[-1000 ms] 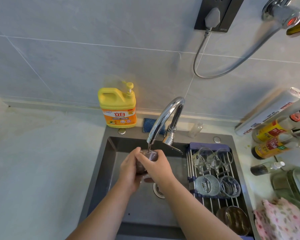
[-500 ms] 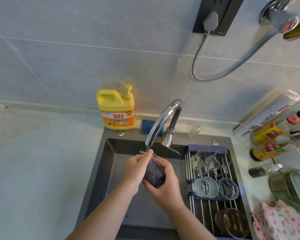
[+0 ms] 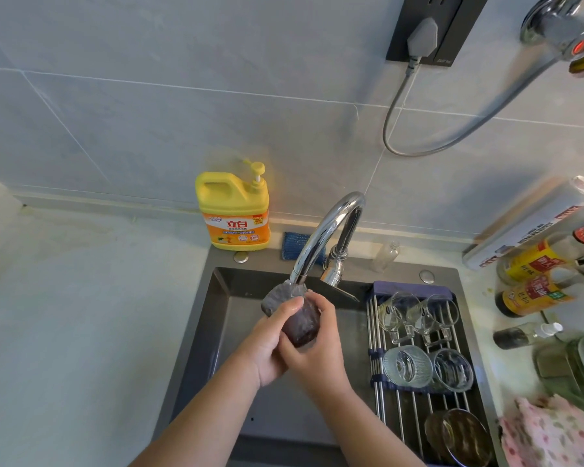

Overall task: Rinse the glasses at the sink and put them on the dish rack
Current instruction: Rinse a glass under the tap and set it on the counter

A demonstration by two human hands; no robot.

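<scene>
Over the dark sink (image 3: 221,318), both my hands hold a dark tinted glass (image 3: 302,326), tilted with its mouth up under the chrome faucet's spout (image 3: 321,237). Water foams at the glass's mouth. My left hand (image 3: 267,348) grips it from the left, thumb across the side. From the right and below, my right hand (image 3: 317,358) wraps its fingers round it. The dish rack (image 3: 412,287) spans the sink's right side and carries several glasses: two clear handled ones (image 3: 400,313) at the back, two ribbed ones (image 3: 407,365) in the middle, a brown one (image 3: 466,436) in front.
A yellow detergent bottle (image 3: 233,217) and a blue sponge (image 3: 294,246) stand behind the sink. Sauce bottles (image 3: 533,291), a foil roll (image 3: 533,224) and a pink cloth (image 3: 553,436) crowd the right counter. A grey cable (image 3: 418,146) hangs from the wall socket.
My hands have come down from the spout and tilted the glass. Its dark body now shows between them, and water now runs into its mouth.
</scene>
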